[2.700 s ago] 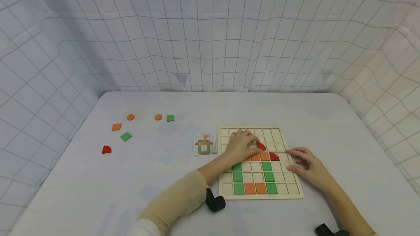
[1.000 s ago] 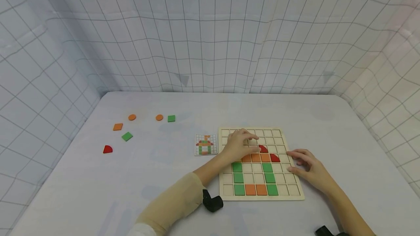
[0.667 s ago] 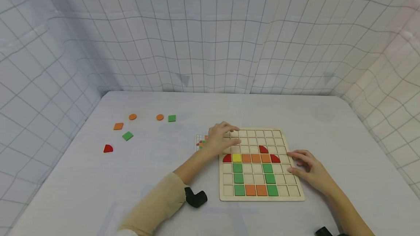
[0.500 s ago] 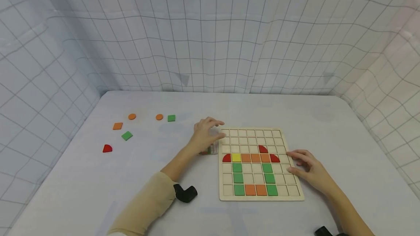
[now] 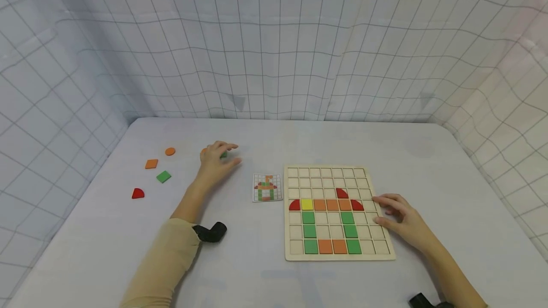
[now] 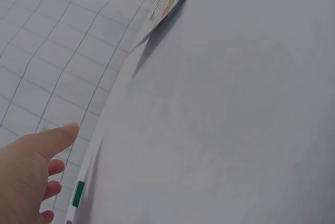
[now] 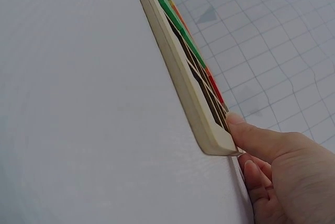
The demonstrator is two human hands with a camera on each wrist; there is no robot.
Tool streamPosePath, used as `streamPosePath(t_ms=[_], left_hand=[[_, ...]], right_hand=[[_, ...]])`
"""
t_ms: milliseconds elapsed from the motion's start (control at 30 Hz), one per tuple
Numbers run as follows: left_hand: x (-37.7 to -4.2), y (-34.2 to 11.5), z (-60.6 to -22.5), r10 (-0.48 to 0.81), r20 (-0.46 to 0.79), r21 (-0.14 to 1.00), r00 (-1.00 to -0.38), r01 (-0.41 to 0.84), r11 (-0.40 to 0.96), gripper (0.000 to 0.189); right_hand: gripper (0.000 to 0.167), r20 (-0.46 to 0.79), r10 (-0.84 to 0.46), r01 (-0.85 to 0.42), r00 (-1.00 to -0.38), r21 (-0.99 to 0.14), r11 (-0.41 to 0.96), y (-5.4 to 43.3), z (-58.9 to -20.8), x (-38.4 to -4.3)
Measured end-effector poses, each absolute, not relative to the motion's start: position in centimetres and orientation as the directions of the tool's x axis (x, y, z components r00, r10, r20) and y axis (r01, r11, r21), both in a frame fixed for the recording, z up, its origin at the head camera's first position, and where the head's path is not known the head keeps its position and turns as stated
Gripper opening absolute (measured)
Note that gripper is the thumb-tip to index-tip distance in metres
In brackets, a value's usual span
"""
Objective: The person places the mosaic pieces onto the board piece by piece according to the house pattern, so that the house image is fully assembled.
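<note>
My left hand point(image 5: 212, 160) hovers over the back left of the table, thumb and fingers spread apart with nothing between them. Below it an orange round tile point(image 5: 203, 151) and a green square tile point(image 5: 224, 155) are partly covered. At the right side of the wooden grid board point(image 5: 376, 254), my right hand point(image 5: 404, 215) touches the rim with thumb and fingertip; the other fingers bend loosely beside it. On the board lie green, orange and yellow squares, plus red quarter-round tiles, one of them point(image 5: 341, 193) above the orange row.
A printed pattern card point(image 5: 267, 187) lies left of the board. Farther left are another orange round tile point(image 5: 170, 151), an orange square point(image 5: 151, 164), a green square point(image 5: 163, 177) and a red quarter-round tile point(image 5: 138, 193). Gridded white curtains surround the table.
My left hand has let go of a red quarter-round tile on the board, then moved left past the card to the loose tiles. My right hand has stayed at the board's edge.
</note>
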State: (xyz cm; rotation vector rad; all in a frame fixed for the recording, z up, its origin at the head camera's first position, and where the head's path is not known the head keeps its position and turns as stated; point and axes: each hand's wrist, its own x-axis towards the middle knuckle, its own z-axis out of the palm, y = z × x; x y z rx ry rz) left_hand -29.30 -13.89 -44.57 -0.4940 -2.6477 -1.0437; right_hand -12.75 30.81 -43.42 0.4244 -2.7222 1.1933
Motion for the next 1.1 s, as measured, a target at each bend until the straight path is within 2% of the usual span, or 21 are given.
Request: streamPosePath(t_ms=[467,833,1100], left_hand=[[-30.6,-18.3,-46.1,0.186,0.332,0.54,-0.925,0.348,0.766,0.039],[-30.8,-18.8,-46.3,0.196,0.306,0.555,-0.932,0.342,0.758,0.033],[-30.7,-18.6,-46.1,0.183,0.298,0.582,-0.937,0.33,0.743,0.03]], right_hand=[[0.044,0.24,-0.194,-0.307,-0.951,-0.692,0.654,30.6,-43.3,-12.7],[0.044,0.233,-0.195,-0.303,-0.953,-0.692,0.656,30.6,-43.3,-12.7],[0.047,0.266,-0.21,-0.338,-0.941,-0.688,0.642,32.0,-45.3,-13.5]])
